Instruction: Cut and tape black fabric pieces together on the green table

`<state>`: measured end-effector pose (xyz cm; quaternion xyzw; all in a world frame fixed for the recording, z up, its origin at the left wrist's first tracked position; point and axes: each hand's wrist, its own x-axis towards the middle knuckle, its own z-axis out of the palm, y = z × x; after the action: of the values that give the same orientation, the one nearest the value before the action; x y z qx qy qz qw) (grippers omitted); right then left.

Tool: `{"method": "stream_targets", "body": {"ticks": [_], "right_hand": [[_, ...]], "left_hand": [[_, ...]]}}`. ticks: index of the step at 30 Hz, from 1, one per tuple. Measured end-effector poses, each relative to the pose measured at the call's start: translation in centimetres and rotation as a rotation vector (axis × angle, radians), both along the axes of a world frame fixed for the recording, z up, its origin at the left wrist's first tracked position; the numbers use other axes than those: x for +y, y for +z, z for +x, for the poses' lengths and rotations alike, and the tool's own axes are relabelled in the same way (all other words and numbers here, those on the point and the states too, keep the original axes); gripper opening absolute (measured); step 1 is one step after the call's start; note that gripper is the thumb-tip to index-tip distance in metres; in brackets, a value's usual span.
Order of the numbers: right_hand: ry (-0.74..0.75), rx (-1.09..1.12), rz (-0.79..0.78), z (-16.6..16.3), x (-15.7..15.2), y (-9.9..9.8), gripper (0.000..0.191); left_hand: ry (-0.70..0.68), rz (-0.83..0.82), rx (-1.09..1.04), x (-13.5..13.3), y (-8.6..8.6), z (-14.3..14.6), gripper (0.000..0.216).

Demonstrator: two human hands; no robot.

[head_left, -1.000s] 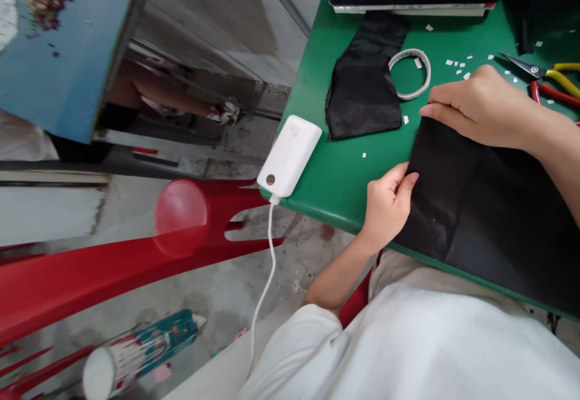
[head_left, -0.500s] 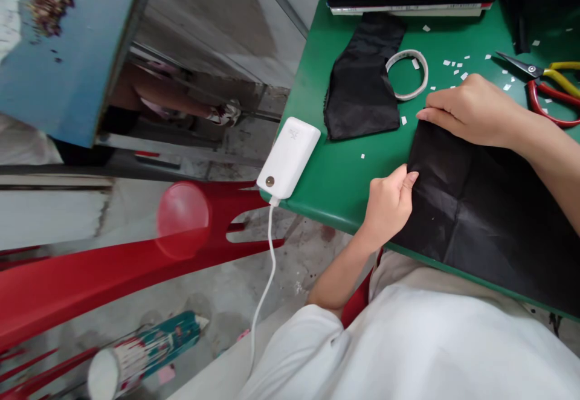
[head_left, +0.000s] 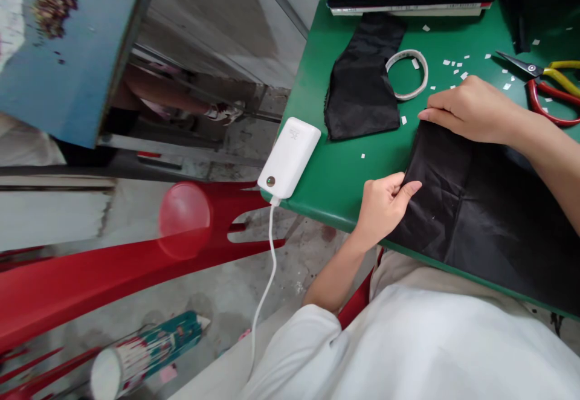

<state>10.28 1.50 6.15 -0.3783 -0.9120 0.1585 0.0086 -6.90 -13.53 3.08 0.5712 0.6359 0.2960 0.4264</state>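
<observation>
Noted white power bank overhanging tabletop edge, left hand pinching near corner of black fabric spread along the front, right hand pressed flat on its far edge; judged liable to crease or slide off under uneven pull.

Bright, even daylight, no hard shadows; only a faint one under the right hand on the black cloth. The cloth reads near-crushed, creases just visible beside the left hand. Round pink flare spot well left of that hand. Wide-angle bending at the edges; printed roll far lower left is soft.
</observation>
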Motion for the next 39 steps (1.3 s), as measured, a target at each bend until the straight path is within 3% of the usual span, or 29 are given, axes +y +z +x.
{"method": "stream_targets", "body": {"ticks": [6,9,13,17,22,25,27,30,39], "right_hand": [[-0.018,0.032,-0.033,0.2,0.4,-1.4,0.039],[-0.051,0.047,-0.018,0.3,0.4,-1.9,0.039],[-0.062,0.081,0.002,0.5,0.3,-1.8,0.04],[0.01,0.203,0.018,0.8,0.4,-1.4,0.04],[0.085,0.314,0.028,1.2,0.5,-1.1,0.042],[0.076,0.32,0.035,1.2,0.4,-0.7,0.044],[0.06,0.289,0.028,1.2,0.3,-0.3,0.045],[0.038,0.228,0.012,1.2,0.1,0.1,0.047],[0.016,0.156,0.04,1.0,0.2,-0.3,0.047]], "left_hand": [[-0.125,-0.137,-0.06,1.0,0.5,-1.3,0.054],[-0.211,-0.276,-0.222,1.5,0.8,-2.4,0.051],[-0.164,-0.444,-0.433,1.0,1.1,-3.0,0.048],[-0.052,-0.329,-0.368,-0.3,1.7,-3.0,0.037],[0.034,0.015,0.036,-1.1,3.1,-3.4,0.017],[-0.055,0.139,0.277,-1.3,3.3,-3.2,0.011],[-0.142,0.139,0.318,-1.4,3.1,-2.9,0.014],[-0.145,0.076,0.266,-1.5,2.6,-2.7,0.017],[0.067,-0.305,-0.112,-0.7,1.6,-2.9,0.019]]}}
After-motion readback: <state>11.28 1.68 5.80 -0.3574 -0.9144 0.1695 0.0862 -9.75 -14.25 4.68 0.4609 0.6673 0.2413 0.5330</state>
